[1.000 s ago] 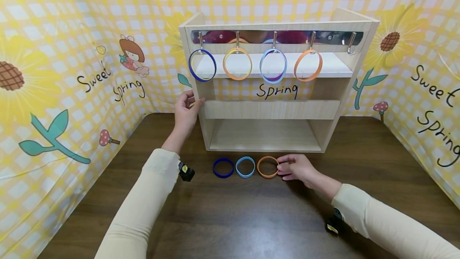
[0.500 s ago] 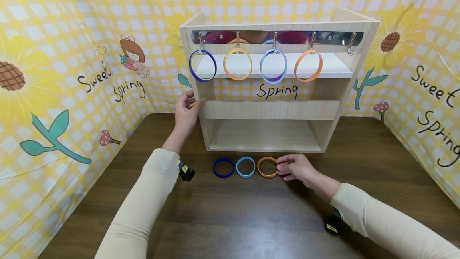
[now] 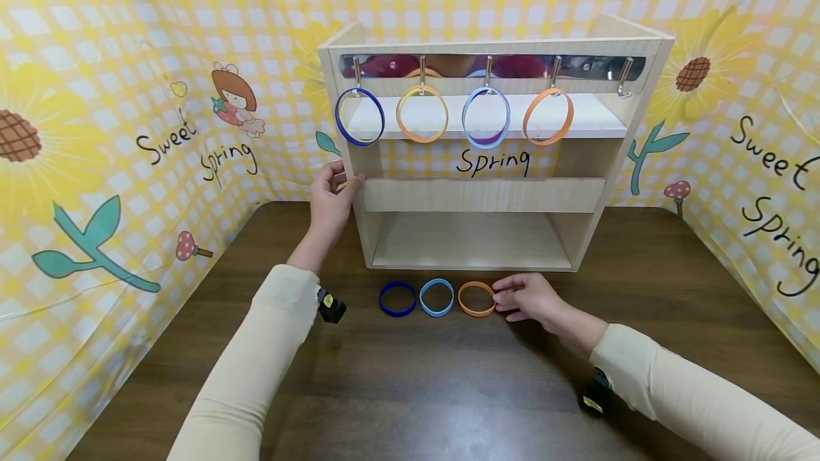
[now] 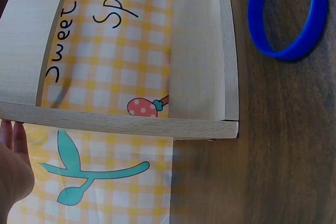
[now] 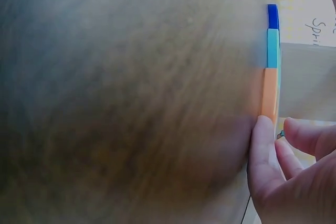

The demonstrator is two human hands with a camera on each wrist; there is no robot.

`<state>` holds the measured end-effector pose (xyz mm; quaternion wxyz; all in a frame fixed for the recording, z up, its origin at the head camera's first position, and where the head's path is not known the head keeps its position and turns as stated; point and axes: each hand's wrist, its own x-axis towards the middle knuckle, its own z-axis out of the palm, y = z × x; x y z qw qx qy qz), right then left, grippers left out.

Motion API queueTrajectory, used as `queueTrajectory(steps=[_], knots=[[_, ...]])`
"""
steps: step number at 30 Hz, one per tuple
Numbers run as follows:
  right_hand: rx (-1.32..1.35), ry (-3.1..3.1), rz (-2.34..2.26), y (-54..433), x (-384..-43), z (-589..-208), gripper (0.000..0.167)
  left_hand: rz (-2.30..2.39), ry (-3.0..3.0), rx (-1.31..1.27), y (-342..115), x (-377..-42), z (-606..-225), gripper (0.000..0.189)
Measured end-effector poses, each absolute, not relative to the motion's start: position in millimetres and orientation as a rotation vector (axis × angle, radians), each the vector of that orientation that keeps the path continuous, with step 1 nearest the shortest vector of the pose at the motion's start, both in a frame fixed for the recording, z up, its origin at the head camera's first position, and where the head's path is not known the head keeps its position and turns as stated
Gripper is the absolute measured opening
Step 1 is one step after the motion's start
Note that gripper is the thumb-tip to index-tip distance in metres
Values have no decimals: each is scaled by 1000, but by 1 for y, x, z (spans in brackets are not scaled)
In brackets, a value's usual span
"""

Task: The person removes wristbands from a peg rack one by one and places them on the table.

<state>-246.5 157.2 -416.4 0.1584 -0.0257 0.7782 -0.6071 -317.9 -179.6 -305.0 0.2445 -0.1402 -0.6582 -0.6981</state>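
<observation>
My left hand touches the left side panel of a pale wooden shelf unit, thumb near its front edge. Its fingers meet the panel's outer face in the left wrist view. Three wristbands lie in a row on the table: dark blue, light blue and orange. Beside the orange one is my right hand, fingertips at its right edge. The right wrist view shows the orange band edge-on, with a fingertip against its near end and the thumb apart.
A metal hook rail crosses the shelf's top front. Dark blue, yellow-orange, light blue and orange bands hang from it; the rightmost hook is bare. Checked cloth surrounds the brown table.
</observation>
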Motion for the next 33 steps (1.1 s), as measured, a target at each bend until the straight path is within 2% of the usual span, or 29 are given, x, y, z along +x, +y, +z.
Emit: queueTrajectory(steps=[16,33], knots=[[-198,2239,-1887,168,-248,-392,42,-1906,-1811,-367,-179,-316,-304,35],[-381,2353,-2176,186,-246,-336,38,-1897,-1807,-383,-180,-317,-304,35]])
